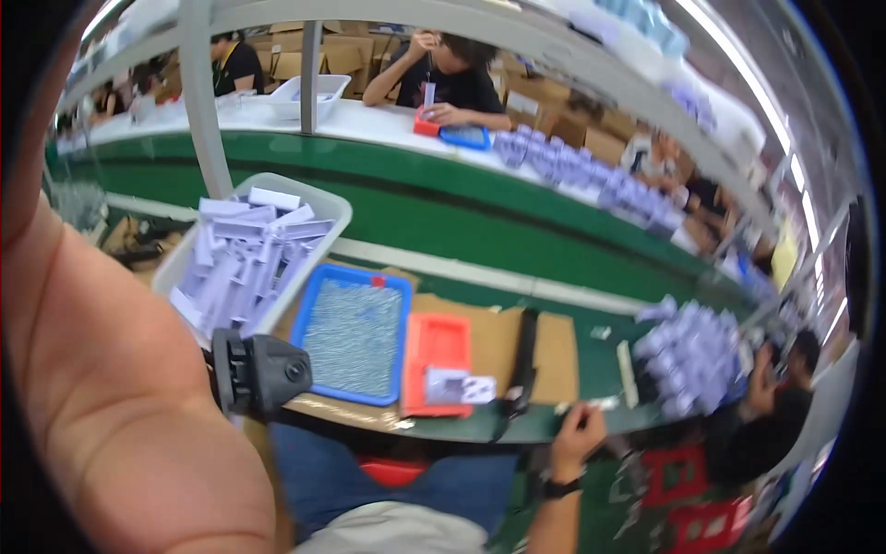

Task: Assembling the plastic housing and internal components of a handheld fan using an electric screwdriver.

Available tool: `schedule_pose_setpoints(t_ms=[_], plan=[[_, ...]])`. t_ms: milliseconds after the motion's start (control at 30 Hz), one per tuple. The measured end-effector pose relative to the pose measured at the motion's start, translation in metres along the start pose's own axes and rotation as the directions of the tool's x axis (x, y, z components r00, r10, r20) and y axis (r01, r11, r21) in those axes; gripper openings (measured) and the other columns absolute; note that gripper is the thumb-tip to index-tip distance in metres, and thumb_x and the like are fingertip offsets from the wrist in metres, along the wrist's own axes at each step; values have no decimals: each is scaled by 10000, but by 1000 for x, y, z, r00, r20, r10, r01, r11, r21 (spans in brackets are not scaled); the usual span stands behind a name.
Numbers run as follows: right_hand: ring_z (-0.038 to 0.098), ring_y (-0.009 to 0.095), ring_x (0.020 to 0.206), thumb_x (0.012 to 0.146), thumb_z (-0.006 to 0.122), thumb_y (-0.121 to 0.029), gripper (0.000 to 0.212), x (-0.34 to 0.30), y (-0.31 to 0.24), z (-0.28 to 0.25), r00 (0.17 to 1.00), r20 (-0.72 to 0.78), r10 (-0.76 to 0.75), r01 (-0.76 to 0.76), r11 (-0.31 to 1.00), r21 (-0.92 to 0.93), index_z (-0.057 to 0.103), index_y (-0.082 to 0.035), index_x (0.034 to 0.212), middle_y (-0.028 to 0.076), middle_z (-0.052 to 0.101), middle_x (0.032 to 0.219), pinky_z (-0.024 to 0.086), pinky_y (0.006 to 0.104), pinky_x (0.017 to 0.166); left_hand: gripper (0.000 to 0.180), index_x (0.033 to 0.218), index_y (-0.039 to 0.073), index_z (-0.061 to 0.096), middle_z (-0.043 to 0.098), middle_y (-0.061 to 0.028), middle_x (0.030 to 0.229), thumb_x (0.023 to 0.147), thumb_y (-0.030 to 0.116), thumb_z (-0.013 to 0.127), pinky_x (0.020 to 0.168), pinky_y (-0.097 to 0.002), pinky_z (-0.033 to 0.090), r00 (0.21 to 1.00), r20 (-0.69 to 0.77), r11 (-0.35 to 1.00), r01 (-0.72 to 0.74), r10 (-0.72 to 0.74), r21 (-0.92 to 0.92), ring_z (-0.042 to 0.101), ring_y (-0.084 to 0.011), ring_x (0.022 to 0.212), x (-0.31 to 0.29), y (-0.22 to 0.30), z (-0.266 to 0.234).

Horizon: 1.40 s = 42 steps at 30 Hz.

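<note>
My left hand (138, 406) fills the left side, very close, palm showing; its fingers run up out of sight. Beside its wrist edge is a black plastic mount (268, 371) with a round knob. At the bench's front edge, my right hand (579, 436), with a dark band on the wrist, has thumb and fingers curled together. A small whitish piece (604, 403) lies by its fingertips; whether it is held is unclear. Left of that hand, a long black object (523, 360) lies on cardboard (556, 355). A red fixture (438, 337) carries a lilac and white part (452, 386).
A blue tray (406, 337) holds many small metal pieces. Behind it, a pale bin (340, 217) is full of lilac plastic parts (249, 249). More lilac parts (692, 360) are heaped at right. A grey post (203, 102) rises behind the bin. Other people work opposite and at right.
</note>
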State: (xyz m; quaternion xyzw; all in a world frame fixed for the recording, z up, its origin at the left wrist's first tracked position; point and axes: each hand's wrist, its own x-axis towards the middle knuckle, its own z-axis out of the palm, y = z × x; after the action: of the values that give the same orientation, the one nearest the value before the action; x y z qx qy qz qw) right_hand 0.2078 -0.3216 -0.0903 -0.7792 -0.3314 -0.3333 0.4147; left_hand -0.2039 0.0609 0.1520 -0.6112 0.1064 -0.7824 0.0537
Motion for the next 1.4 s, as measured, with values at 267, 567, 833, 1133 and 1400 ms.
schedule_pose_setpoints(t_ms=[267,567,833,1133,1400], plan=[[491,236,548,881,629,-43,102,4,6,-10,996,-89,-11,13,1000,24,606,5,793,116,530,661,382,350,523,710,1490,119,413,491,-241,1363,927,481,650,807,-430,538,992,-86,996,-86,88,21,555,-337,1065,26,39,64],[490,204,585,915,602,-56,112,-3,-1,-10,997,-18,69,-68,997,34,584,14,828,113,538,685,396,331,559,697,1486,128,420,497,-239,1356,930,484,645,814,-435,537,998,18,996,-59,58,63,558,-339,1066,47,63,62],[485,211,606,919,582,-33,88,-2,-13,-7,998,28,51,-54,994,97,584,22,850,113,538,720,392,336,567,553,1381,152,497,544,-229,1273,939,448,648,802,-441,529,948,276,971,102,-161,218,565,-335,1065,35,87,8],[430,213,560,919,581,-37,102,1,-20,-10,998,59,32,-36,997,68,591,20,835,92,501,696,317,349,521,253,945,69,695,671,-84,959,741,144,825,808,-387,511,340,713,740,562,-614,369,629,-282,901,-153,133,15],[411,202,562,920,575,-32,99,-2,-16,-10,995,62,80,-83,995,49,588,29,843,86,486,698,289,338,517,660,1176,-75,617,569,-270,1293,792,434,789,1024,-471,449,20,715,661,400,-698,635,534,-438,1224,-148,111,47]])
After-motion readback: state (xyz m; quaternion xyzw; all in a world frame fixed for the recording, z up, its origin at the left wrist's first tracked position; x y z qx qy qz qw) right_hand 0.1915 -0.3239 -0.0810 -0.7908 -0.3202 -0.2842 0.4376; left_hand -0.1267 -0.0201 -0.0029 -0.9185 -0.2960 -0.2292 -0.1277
